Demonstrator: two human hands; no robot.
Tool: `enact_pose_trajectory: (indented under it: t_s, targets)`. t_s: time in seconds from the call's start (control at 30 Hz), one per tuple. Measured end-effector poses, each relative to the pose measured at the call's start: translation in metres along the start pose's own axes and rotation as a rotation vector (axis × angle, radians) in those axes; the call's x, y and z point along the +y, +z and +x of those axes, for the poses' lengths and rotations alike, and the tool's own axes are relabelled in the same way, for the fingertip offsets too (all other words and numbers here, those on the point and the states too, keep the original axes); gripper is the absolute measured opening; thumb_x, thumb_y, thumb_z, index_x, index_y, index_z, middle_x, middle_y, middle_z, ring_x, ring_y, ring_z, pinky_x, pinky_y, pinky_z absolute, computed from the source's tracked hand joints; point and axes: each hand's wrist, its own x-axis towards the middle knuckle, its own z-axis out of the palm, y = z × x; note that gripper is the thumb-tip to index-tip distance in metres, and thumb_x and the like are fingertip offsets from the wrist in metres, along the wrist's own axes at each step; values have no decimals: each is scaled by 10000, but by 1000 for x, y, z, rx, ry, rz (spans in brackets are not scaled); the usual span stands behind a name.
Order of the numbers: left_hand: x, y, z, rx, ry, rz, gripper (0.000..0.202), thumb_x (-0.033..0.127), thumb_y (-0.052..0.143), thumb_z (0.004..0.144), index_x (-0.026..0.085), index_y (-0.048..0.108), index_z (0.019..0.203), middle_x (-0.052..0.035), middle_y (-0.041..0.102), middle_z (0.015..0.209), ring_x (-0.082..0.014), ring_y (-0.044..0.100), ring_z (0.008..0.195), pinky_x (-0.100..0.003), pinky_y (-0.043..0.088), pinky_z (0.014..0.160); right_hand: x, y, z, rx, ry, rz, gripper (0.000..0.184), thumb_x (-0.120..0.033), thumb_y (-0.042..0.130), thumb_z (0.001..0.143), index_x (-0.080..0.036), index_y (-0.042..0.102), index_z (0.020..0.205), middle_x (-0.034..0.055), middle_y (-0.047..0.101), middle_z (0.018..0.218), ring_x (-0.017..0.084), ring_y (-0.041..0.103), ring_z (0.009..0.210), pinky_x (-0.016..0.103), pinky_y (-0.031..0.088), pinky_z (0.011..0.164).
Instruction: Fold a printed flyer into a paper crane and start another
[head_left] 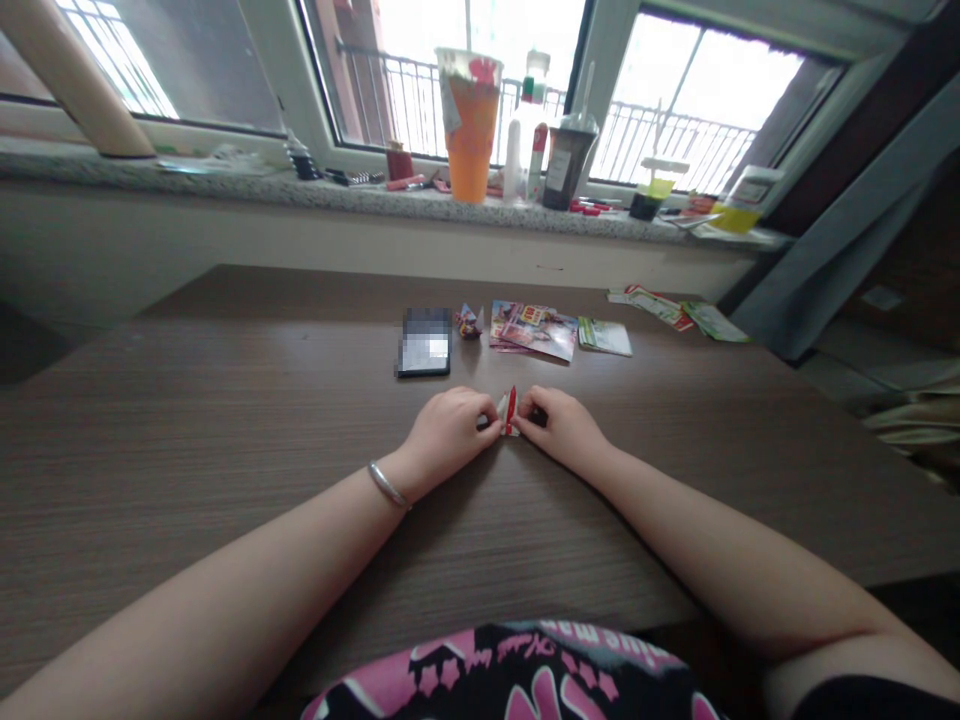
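A small folded piece of red and white paper (510, 410) stands on the brown wooden table (225, 450), pinched from both sides. My left hand (448, 430), with a silver bangle on the wrist, is closed on its left side. My right hand (561, 425) is closed on its right side. Both hands rest on the table top, knuckles up, fingertips meeting at the paper.
Behind the hands lie a dark phone (424, 343), a small folded paper figure (469, 321), colourful printed sheets (534, 329) and more leaflets (652, 305). The stone window sill holds an orange cup (470, 125), a dark drink cup (566, 160), bottles and small items.
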Motion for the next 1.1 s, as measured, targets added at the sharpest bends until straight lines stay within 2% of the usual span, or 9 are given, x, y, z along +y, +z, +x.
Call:
enact_pose_trajectory:
  t_s: [0.13, 0.27, 0.37, 0.57, 0.7, 0.93, 1.1]
  targets:
    - [-1, 1, 0, -3, 1, 2, 175, 349, 613, 840, 200, 642, 754, -34, 663, 765, -182, 608, 759, -281, 448, 695, -3, -2, -1, -29, -60, -49, 29, -218, 635, 807, -204, 625, 784, 11, 664, 774, 159, 571, 745, 259, 404, 686]
    - [-3, 1, 0, -12, 20, 14, 241, 399, 578, 867, 204, 641, 740, -33, 655, 733, -181, 605, 732, -276, 433, 665, -5, -4, -2, -39, -93, -99, 39, -246, 629, 832, -213, 648, 824, 16, 696, 835, 169, 596, 800, 275, 411, 749]
    - [-3, 0, 1, -12, 37, 28, 221, 376, 575, 870, 202, 636, 747, -32, 653, 730, -173, 605, 725, -267, 431, 663, -5, -5, -2, -40, -115, -145, 62, -271, 625, 847, -218, 653, 859, 19, 701, 876, 179, 599, 840, 287, 410, 775]
    - [-1, -1, 0, 30, 71, -31, 111, 308, 589, 863, 210, 633, 840, -29, 671, 821, -180, 620, 838, -278, 476, 778, -4, -3, -2, -38, -135, -183, 90, -257, 596, 867, -217, 658, 919, 44, 687, 918, 195, 588, 885, 302, 421, 794]
    - [-1, -1, -1, 23, 117, -24, 117, 278, 565, 881, 208, 651, 917, -51, 680, 902, -195, 613, 924, -309, 482, 855, -2, -2, -1, -43, -139, -182, 121, -265, 584, 878, -216, 670, 947, 49, 684, 934, 200, 580, 906, 309, 430, 812]
    - [1, -3, -1, 7, 104, 37, 135, 292, 561, 885, 203, 658, 916, -65, 662, 922, -204, 603, 924, -329, 494, 848, 2, -2, 0, -54, -145, -182, 140, -282, 583, 886, -223, 701, 933, 49, 682, 932, 190, 567, 873, 311, 427, 805]
    - [2, -4, 0, -19, 123, 23, 146, 279, 545, 895, 200, 653, 954, -64, 688, 986, -211, 615, 968, -347, 492, 896, 1, -3, 1, -62, -136, -179, 149, -283, 576, 890, -220, 695, 954, 51, 686, 939, 193, 573, 892, 316, 426, 817]
